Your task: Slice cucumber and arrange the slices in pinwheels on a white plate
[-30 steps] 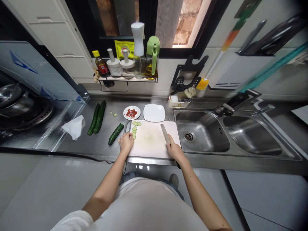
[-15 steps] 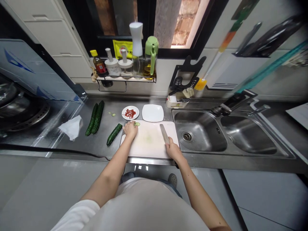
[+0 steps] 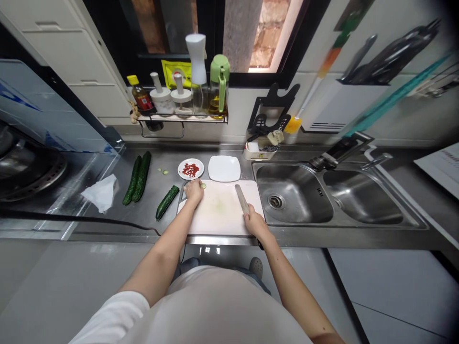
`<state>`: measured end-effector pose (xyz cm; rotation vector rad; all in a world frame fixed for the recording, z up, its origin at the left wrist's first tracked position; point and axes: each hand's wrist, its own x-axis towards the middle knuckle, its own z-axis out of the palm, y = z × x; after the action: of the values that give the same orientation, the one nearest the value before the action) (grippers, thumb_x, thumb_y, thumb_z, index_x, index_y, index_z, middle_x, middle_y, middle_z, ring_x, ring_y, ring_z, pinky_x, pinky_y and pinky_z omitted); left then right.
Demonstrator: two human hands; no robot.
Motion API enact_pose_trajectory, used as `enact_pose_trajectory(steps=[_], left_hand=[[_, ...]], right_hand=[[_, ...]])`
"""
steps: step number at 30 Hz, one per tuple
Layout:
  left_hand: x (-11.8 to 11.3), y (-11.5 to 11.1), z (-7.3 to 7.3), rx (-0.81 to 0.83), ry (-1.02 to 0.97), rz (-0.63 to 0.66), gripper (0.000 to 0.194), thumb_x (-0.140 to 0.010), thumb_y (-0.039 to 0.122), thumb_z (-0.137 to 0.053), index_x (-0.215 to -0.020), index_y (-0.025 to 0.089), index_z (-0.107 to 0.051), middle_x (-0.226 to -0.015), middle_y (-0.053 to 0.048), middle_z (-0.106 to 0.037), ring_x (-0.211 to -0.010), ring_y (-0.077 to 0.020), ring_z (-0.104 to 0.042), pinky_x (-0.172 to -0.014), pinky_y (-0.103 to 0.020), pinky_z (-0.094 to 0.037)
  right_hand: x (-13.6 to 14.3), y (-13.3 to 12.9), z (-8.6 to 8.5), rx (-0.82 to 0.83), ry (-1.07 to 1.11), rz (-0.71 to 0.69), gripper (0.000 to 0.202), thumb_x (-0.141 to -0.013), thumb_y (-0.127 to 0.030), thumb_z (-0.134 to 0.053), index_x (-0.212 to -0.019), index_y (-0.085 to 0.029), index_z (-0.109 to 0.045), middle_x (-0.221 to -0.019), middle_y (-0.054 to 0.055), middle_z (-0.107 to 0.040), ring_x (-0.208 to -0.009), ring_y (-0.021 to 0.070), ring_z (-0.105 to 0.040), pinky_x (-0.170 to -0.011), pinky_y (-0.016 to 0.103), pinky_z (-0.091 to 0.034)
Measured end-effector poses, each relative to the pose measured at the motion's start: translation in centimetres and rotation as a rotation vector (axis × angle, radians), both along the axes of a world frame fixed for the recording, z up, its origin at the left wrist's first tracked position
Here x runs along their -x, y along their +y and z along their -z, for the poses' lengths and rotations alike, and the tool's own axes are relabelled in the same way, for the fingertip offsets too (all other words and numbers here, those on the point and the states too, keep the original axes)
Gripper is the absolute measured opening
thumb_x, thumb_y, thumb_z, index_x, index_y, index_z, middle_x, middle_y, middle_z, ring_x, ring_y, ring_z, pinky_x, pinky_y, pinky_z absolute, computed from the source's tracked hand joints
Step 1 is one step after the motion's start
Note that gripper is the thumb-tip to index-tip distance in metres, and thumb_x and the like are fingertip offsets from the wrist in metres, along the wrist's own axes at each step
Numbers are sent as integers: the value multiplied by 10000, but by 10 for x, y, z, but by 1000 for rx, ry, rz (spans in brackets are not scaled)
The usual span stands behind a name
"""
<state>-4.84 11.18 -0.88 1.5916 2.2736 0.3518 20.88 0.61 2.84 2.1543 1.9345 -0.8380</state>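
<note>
My right hand (image 3: 255, 221) is wrapped round the handle of a knife (image 3: 242, 198), whose blade lies over the right part of the white cutting board (image 3: 218, 217). At the board's upper left corner is my left hand (image 3: 194, 192), its fingers bent at cucumber slices (image 3: 203, 186); what the fingertips hold is too small to tell. A cut cucumber (image 3: 167, 202) rests on the counter left of the board. Behind the board stand a small plate of chopped red pieces (image 3: 191, 169) and a bare white plate (image 3: 224, 168).
Two whole cucumbers (image 3: 138, 177) and a crumpled white cloth or tissue (image 3: 101, 193) lie farther left. A double sink (image 3: 294, 196) adjoins the board on the right. Bottles stand on a wall rack (image 3: 182, 118). At the far left is a stove (image 3: 28, 167).
The whole view has shifted slightly. Less of the cucumber slices shows beside my left hand, whose fingers have moved a little over them. The knife stays in my right hand.
</note>
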Motion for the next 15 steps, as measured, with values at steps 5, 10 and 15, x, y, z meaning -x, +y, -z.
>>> enact_pose_trajectory(steps=[5, 10, 15], left_hand=[[-9, -10, -2, 1, -171, -36, 193, -833, 197, -524, -977, 259, -636, -970, -32, -700, -977, -217, -604, -874, -347, -376], [-28, -34, 3, 73, -366, -1, 185, -760, 210, -598, -934, 259, -639, -862, 22, -695, -823, -157, -618, -716, -258, -407], [-40, -51, 6, 127, -334, 97, 165, -732, 182, -622, -883, 248, -634, -840, 24, -701, -822, -155, -620, -707, -254, -404]], right_hand=[[-1, 0, 0, -1, -3, -10, 478, -986, -295, -301, -1447, -176, -254, -1115, 170, -662, -994, 257, -635, -772, 308, -396], [-1, -1, 0, -8, -4, -12, 432, -987, -298, -286, -1401, -175, -299, -1076, 163, -668, -956, 262, -639, -747, 311, -396], [-2, -1, -1, 1, -46, -5, 342, -990, -319, -288, -1262, -145, -402, -1040, 171, -671, -939, 257, -638, -734, 303, -392]])
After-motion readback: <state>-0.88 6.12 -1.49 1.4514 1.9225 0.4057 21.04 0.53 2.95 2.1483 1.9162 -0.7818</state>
